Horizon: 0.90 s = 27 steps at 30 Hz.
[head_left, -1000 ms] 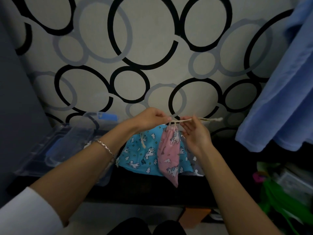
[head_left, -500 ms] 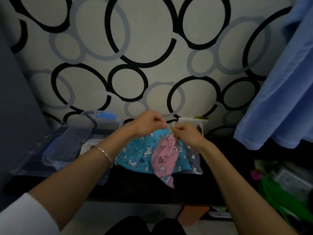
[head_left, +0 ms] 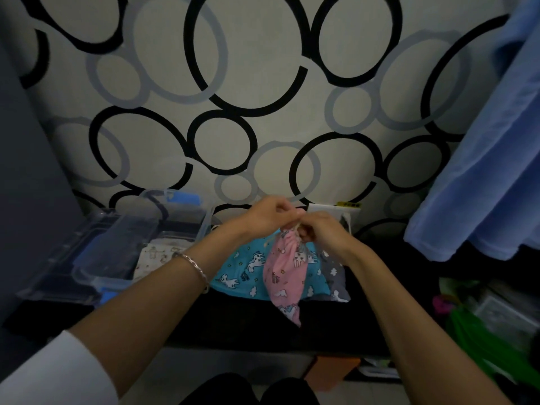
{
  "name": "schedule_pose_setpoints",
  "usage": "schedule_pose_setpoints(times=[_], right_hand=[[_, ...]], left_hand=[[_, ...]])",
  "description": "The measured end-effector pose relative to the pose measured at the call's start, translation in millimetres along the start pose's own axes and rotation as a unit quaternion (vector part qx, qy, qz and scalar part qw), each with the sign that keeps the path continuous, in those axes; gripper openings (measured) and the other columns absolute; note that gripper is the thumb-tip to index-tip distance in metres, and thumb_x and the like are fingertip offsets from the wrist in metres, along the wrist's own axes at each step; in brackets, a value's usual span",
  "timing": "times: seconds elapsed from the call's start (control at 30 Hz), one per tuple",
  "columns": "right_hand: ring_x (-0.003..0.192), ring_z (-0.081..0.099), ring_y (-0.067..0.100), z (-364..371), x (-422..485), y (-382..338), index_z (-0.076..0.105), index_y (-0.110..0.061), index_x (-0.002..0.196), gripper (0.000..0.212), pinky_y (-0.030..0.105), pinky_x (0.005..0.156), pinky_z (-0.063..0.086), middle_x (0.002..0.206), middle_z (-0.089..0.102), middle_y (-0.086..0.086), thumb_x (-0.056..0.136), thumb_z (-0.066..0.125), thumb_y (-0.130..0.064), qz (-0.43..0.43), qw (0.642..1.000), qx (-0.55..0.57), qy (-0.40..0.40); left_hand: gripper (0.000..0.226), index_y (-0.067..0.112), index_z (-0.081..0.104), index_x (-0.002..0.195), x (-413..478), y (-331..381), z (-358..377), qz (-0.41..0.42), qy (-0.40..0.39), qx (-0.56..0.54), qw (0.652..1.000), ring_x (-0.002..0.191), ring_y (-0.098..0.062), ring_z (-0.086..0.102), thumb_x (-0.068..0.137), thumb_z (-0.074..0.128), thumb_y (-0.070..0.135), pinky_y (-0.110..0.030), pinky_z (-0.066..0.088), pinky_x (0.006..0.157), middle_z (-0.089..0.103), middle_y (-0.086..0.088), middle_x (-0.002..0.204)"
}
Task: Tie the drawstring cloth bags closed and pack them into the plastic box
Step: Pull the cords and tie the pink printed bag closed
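Since a second ago: hands no longer spread with the cord pulled taut between them. They have closed in together.

Left hand (head_left: 261,219) and right hand (head_left: 323,233) meet knuckle to knuckle at the gathered neck of the pink unicorn-print bag (head_left: 282,276). Fingers of both are curled in, pinching the cream drawstring (head_left: 296,228). The exact hold on the cord is hidden between the fingers.

The bag hangs from that grip, bottom corner pointing down over the black tabletop (head_left: 233,320).

Behind it, lying flat: turquoise unicorn-print bag (head_left: 242,267). Grey cloud-print bag (head_left: 334,273) just to its right. White printed bag (head_left: 155,255) to the left, beside the clear plastic box (head_left: 206,222). The box stands open against the wall, with its clear lid (head_left: 70,276) lying nearer, at far left.

Silver bracelet (head_left: 196,267) on left wrist, white sleeve (head_left: 43,372) pushed up.

Room: dim. Wallpaper (head_left: 263,83) pale with black and grey rings. Blue cloth (head_left: 482,185) hangs at right. Green plastic clutter (head_left: 479,340) sits below it.
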State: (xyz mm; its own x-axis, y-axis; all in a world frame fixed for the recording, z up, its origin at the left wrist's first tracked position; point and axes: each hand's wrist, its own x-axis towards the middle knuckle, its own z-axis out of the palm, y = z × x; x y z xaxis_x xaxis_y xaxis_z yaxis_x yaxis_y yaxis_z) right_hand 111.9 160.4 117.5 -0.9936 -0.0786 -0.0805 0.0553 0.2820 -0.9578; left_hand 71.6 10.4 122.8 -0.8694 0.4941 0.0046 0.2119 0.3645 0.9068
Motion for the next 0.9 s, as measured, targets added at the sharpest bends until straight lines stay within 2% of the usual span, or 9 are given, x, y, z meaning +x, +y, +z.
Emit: schedule_pose_setpoints(times=[0.07,0.17,0.3,0.4,0.5,0.63,0.7,0.77,0.9], right_hand=[[0.058,0.038,0.011,-1.3,1.2,3.7,0.058,-0.005,0.084,0.018,0.022,0.057,0.035,0.062,0.044,0.003,0.095,0.049,-0.016,-0.002,1.000,0.018,0.001],[0.055,0.044,0.007,-1.9,3.0,7.5,0.066,-0.001,0.087,0.025,0.015,0.053,0.038,0.062,0.052,0.003,0.098,0.049,-0.017,-0.013,0.999,0.020,0.022],[0.049,0.052,0.000,-0.8,2.2,7.8,0.070,0.005,0.088,0.026,0.010,0.053,0.043,0.062,0.062,0.002,0.098,0.053,-0.013,-0.052,0.997,-0.026,0.057],[0.051,0.058,0.002,-1.0,2.6,8.5,0.071,0.004,0.080,0.020,0.013,0.057,0.048,0.063,0.066,0.006,0.092,0.064,-0.011,-0.070,0.992,0.011,0.108],[0.056,0.061,0.004,4.1,4.0,8.2,0.073,0.002,0.080,0.014,0.013,0.060,0.049,0.063,0.069,0.003,0.087,0.069,-0.010,-0.074,0.988,0.032,0.131],[0.052,0.055,0.000,10.0,6.4,8.0,0.070,0.007,0.079,0.019,0.012,0.055,0.044,0.056,0.066,-0.006,0.087,0.070,-0.011,-0.065,0.986,0.024,0.152],[0.060,0.058,0.005,9.3,7.2,8.3,0.070,0.010,0.084,0.022,0.016,0.059,0.046,0.065,0.069,0.003,0.086,0.071,-0.012,-0.054,0.988,0.018,0.145],[0.065,0.058,0.010,9.3,7.5,8.7,0.071,0.010,0.086,0.022,0.020,0.064,0.048,0.071,0.069,0.009,0.086,0.071,-0.012,-0.050,0.989,0.010,0.135],[0.061,0.059,0.004,10.6,6.1,5.6,0.072,0.006,0.087,0.019,0.012,0.060,0.048,0.071,0.068,0.007,0.088,0.068,-0.013,-0.049,0.991,-0.004,0.128]], left_hand=[[0.027,0.008,0.065,0.110,-2.0,-4.6,-0.6,-0.015,-0.039,-0.045,0.998,0.101,-0.020,0.066,0.092,0.061,0.028,-0.035,0.052,0.095,0.070,-0.010,0.105],[0.028,0.007,0.066,0.116,-4.1,-9.7,-2.4,-0.027,-0.047,-0.066,0.996,0.095,-0.016,0.068,0.089,0.066,0.015,-0.021,0.056,0.080,0.071,-0.014,0.107],[0.026,0.001,0.070,0.109,-4.9,-12.3,-4.4,-0.021,0.012,-0.058,0.998,0.081,-0.012,0.067,0.083,0.071,0.006,-0.018,0.057,0.071,0.073,-0.014,0.095],[0.024,0.003,0.071,0.106,-5.4,-9.7,-11.1,-0.005,0.021,-0.042,0.999,0.075,-0.009,0.067,0.082,0.073,0.007,-0.017,0.056,0.071,0.072,-0.006,0.084],[0.021,0.005,0.072,0.106,-4.8,-7.0,-18.8,0.009,-0.007,0.020,1.000,0.085,-0.013,0.068,0.085,0.070,0.008,-0.024,0.056,0.081,0.074,-0.007,0.092],[0.019,0.007,0.074,0.104,-5.0,-3.8,-22.0,-0.006,-0.020,0.076,0.997,0.086,-0.006,0.063,0.089,0.063,0.006,-0.017,0.048,0.076,0.071,-0.002,0.095],[0.021,0.008,0.074,0.104,-6.1,-2.8,-21.1,-0.018,-0.021,0.075,0.997,0.092,-0.007,0.060,0.090,0.058,0.006,-0.018,0.043,0.080,0.067,0.001,0.096],[0.019,0.010,0.074,0.102,-7.7,-3.9,-18.8,-0.024,-0.017,0.059,0.998,0.089,-0.004,0.060,0.091,0.060,0.015,-0.015,0.043,0.074,0.068,0.003,0.096],[0.017,0.011,0.077,0.093,-8.3,-7.6,-15.8,-0.009,-0.005,0.032,0.999,0.079,-0.004,0.065,0.083,0.072,0.024,-0.016,0.049,0.074,0.074,-0.002,0.087]])
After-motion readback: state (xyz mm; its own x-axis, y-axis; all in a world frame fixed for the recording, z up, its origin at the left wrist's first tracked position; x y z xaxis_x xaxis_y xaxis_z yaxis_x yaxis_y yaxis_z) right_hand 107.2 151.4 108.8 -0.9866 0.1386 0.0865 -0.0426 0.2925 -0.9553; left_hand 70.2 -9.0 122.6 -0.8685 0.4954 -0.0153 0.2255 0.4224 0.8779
